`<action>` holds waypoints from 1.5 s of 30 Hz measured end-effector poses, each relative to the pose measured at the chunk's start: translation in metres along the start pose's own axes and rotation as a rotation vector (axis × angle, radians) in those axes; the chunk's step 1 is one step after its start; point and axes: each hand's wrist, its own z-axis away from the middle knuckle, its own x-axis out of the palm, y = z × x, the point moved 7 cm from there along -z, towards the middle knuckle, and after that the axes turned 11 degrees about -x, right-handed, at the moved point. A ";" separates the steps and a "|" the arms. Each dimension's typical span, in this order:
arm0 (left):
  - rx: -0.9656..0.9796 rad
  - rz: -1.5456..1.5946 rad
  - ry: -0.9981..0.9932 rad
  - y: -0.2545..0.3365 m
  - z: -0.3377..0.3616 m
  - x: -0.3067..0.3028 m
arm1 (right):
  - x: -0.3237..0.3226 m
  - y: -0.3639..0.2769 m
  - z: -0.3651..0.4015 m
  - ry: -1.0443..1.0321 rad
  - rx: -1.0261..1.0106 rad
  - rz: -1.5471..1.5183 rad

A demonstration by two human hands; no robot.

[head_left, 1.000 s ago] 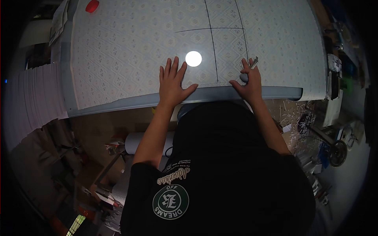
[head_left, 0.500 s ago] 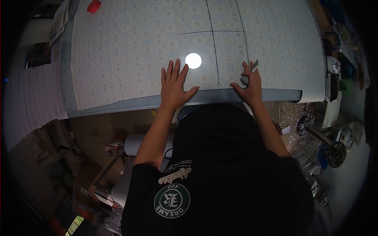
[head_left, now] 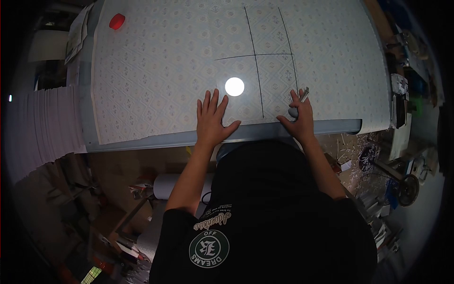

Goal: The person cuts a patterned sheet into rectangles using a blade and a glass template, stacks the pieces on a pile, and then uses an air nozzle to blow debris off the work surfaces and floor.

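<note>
My left hand [head_left: 213, 121] lies flat with fingers spread on a pale patterned sheet [head_left: 156, 80], near the table's front edge. Just beyond its fingertips is a bright white round spot [head_left: 234, 86]. On the right, my right hand [head_left: 301, 118] rests at the same edge, thumb stretched toward the left. Tucked between its fingers is a slim silver tool with a rounded grey end [head_left: 305, 94], its exact kind unclear. Dark drawn lines [head_left: 256, 71] run away from me between the hands, crossed by a shorter one farther back.
A red round object [head_left: 117, 21] sits at the sheet's far left. Stacked pale sheets [head_left: 47, 123] hang beside the left end of the grey table edge [head_left: 156, 140]. Below are a white roll [head_left: 170, 186], floor scraps and, at right, a round metal stand base [head_left: 407, 190].
The camera has tilted, so table, hands and lines sit lower in view, and more of the far sheet shows. Both hands stay in nearly the same place on the sheet.
</note>
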 end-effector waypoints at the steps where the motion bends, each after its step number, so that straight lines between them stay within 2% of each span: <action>1: 0.001 0.006 0.004 0.000 0.000 -0.001 | -0.001 -0.001 0.000 0.006 -0.013 0.008; 6: 0.010 0.008 0.008 0.001 0.000 -0.001 | -0.002 0.000 0.000 0.016 -0.054 0.035; 20: 0.004 -0.004 -0.010 0.000 0.000 0.000 | 0.000 0.002 0.000 -0.022 0.052 -0.040; 23: 0.008 -0.010 -0.011 0.000 0.000 0.001 | 0.000 0.002 0.002 0.010 -0.002 -0.020; 30: 0.021 0.008 -0.003 0.000 0.000 0.000 | 0.002 0.007 0.003 -0.023 0.033 -0.019; 36: 0.024 0.007 0.002 0.001 0.000 0.000 | -0.001 0.003 0.001 0.013 -0.013 0.011; 45: 0.027 0.013 -0.006 0.000 -0.001 0.002 | 0.006 0.010 0.007 -0.050 0.028 -0.022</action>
